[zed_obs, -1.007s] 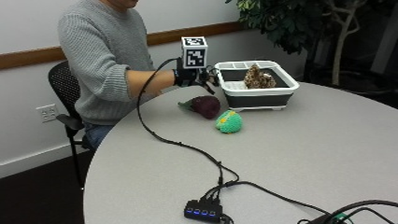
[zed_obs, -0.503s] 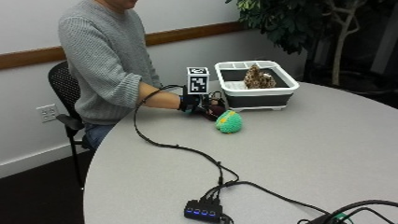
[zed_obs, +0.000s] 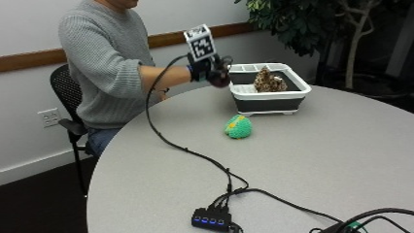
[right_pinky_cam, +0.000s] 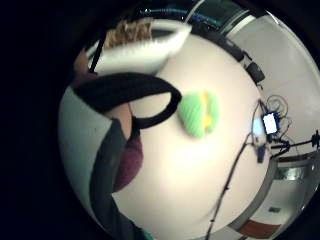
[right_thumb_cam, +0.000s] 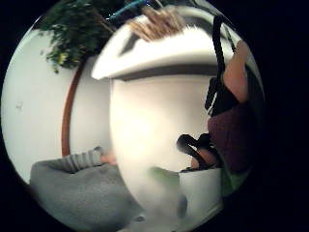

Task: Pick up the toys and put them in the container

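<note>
One green toy (zed_obs: 238,126) lies on the table (zed_obs: 336,155) just in front of the white container (zed_obs: 269,91), which holds a brown toy (zed_obs: 269,81), while the gloved right hand (zed_obs: 208,72) is raised beside the container's rim, fingers curled round a dark purple toy (zed_obs: 220,77); a cable hub (zed_obs: 211,219) sits near the table's edge. In the little finger side palm view, the purple toy sits against the palm, with the green toy on the table beyond. In the thumb side palm view, the container's wall is close ahead, a potted plant (right_thumb_cam: 72,38) behind it.

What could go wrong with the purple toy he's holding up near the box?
The gloved right hand grips the purple toy above the table, just short of the container. Released here, it would probably miss and land on the table. The brown toy already inside could make it bounce out.
</note>
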A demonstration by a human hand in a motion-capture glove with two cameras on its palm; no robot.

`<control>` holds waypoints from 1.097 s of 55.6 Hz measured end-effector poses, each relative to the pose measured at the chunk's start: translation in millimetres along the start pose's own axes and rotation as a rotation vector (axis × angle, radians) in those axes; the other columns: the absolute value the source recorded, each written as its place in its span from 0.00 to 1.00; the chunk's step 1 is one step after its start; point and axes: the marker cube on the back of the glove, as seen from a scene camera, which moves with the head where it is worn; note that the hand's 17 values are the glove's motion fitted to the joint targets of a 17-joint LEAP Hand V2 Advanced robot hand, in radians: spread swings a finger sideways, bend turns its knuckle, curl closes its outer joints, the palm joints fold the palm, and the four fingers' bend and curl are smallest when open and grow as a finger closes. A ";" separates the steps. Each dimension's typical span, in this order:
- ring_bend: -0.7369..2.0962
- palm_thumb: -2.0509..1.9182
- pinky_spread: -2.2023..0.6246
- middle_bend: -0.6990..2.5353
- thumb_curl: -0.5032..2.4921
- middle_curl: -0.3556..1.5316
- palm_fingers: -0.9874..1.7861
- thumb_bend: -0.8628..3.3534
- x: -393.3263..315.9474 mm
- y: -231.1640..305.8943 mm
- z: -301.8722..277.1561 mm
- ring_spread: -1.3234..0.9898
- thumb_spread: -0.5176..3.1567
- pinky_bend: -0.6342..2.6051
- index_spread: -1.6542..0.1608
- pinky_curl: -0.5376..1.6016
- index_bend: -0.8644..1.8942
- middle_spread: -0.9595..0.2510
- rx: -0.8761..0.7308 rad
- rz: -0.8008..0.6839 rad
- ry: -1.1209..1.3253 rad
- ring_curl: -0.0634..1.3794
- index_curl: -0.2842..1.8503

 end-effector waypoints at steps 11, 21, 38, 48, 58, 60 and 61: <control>0.55 0.66 0.64 0.45 0.46 0.54 0.62 0.26 -6.2 -75.6 -90.2 0.30 0.39 0.45 0.69 0.44 0.60 0.56 0.162 0.072 -0.115 0.40 0.52; 0.56 0.66 0.64 0.45 0.50 0.57 0.60 0.25 -16.4 -124.3 -46.0 0.29 0.36 0.46 0.70 0.45 0.61 0.56 0.072 0.120 -0.018 0.44 0.54; 0.44 0.63 0.75 0.39 0.50 0.53 0.40 0.25 -14.4 -144.9 16.9 0.39 0.42 0.51 0.66 0.46 0.54 0.54 -0.080 0.186 -0.096 0.39 0.53; 0.36 0.54 0.78 0.28 0.44 0.47 0.23 0.20 -11.7 -134.1 18.3 0.46 0.47 0.55 0.68 0.46 0.45 0.60 -0.230 0.163 -0.164 0.35 0.49; 0.30 0.50 0.81 0.24 0.37 0.40 0.23 0.19 3.5 -118.8 14.2 0.53 0.46 0.52 0.70 0.44 0.36 0.67 -0.217 0.160 -0.152 0.28 0.40; 0.30 0.50 0.81 0.25 0.36 0.39 0.24 0.19 10.4 -114.4 11.5 0.53 0.46 0.51 0.70 0.44 0.36 0.68 -0.212 0.162 -0.151 0.27 0.39; 0.30 0.50 0.81 0.25 0.35 0.39 0.24 0.19 14.0 -112.1 10.2 0.54 0.46 0.51 0.70 0.44 0.36 0.68 -0.209 0.164 -0.147 0.27 0.39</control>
